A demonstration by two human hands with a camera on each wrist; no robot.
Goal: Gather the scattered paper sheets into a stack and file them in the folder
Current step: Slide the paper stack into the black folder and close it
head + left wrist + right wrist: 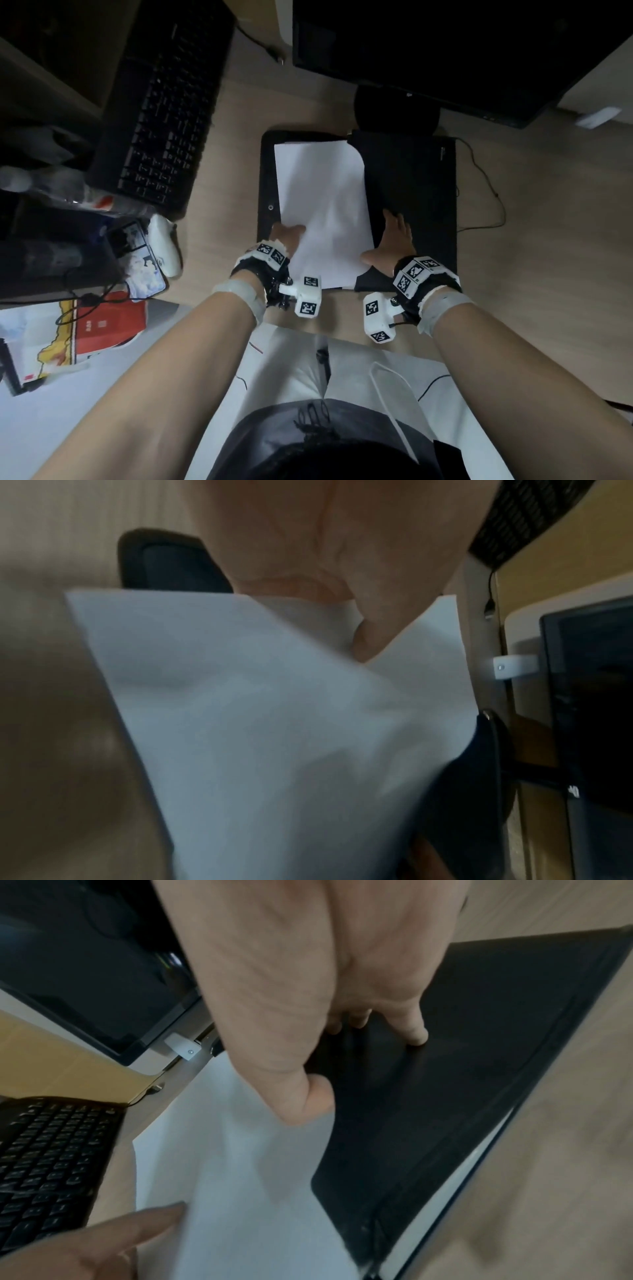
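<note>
One black folder, one pile of white paper (sheets too close to count), one keyboard, two hands.

The scene is viewed from above by the head camera, directed straight down at the desk. Each wrist camera is positioned close behind its hand, directed forward along the fingers. The paper sheets and folder are shared.

Black keyboard, dark monitor, white controller
</note>
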